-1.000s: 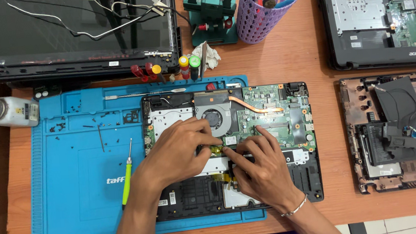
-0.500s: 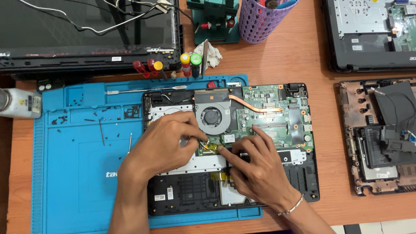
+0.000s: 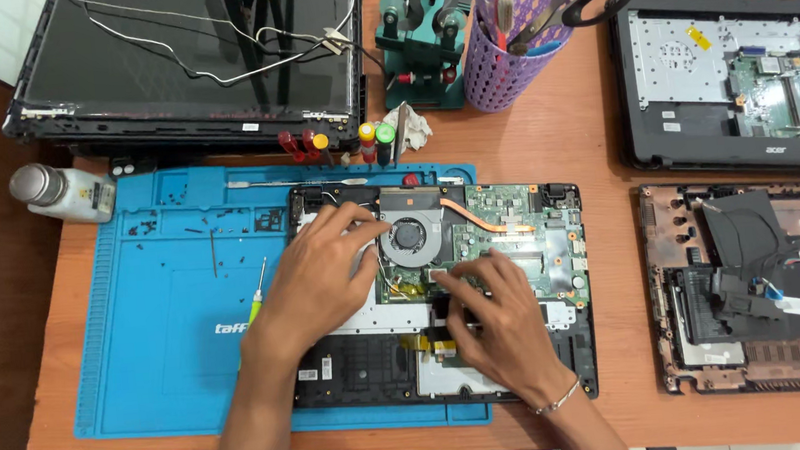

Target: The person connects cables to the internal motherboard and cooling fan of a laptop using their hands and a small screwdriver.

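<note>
An opened laptop base [image 3: 566, 355] lies on a blue work mat [image 3: 168, 332], showing its green motherboard [image 3: 507, 235], round cooling fan [image 3: 409, 235] and copper heat pipe [image 3: 486, 219]. My left hand [image 3: 318, 276] rests on the board's left side, fingertips at the fan's left edge. My right hand [image 3: 495, 318] presses flat on the board just below and right of the fan, a thin bracelet at the wrist. Neither hand holds a tool. What lies under the palms is hidden.
A green-handled screwdriver [image 3: 257, 300] and loose screws [image 3: 144, 226] lie on the mat. A detached screen panel [image 3: 193, 60] sits at the back left, a silver bottle [image 3: 55, 191] beside it. A purple tool cup with scissors [image 3: 509, 37] and two other opened laptop shells [image 3: 745, 89] [image 3: 763, 290] stand at right.
My left hand has slid up and left from the board's middle to the fan's left edge. My right hand has spread flat on the board. The view has shifted slightly.
</note>
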